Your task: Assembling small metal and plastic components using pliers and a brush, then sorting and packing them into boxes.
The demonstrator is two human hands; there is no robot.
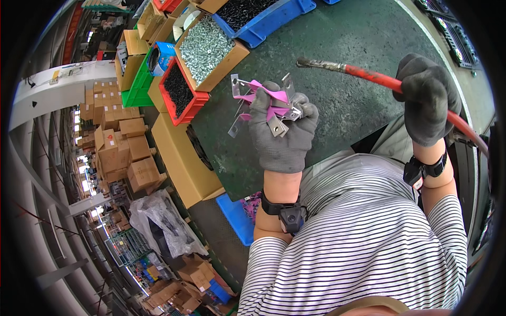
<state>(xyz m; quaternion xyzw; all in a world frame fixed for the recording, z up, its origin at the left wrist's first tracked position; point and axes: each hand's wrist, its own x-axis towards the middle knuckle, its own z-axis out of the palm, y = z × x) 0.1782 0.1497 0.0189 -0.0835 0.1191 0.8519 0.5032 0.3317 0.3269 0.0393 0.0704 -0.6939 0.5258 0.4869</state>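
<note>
My left hand (287,131), in a dark grey glove, is closed around several thin metal brackets (275,96) with pink-purple middle parts and bare silvery ends. The brackets stick out past the fingers at different angles, above the dark green tabletop (342,37). To the right, my gloved right hand (429,97) grips a long red hose-like tool (371,76). Its worn, greyish metal end points left towards the brackets, apart from them. The red length runs on behind the hand to the lower right; its exact kind cannot be made out.
Along the table's left side stand a carton of silvery screws (205,50), a red bin of black small parts (177,88) and a blue crate of black parts (258,23). An open carton (182,163) and a blue tray (234,218) lie lower left.
</note>
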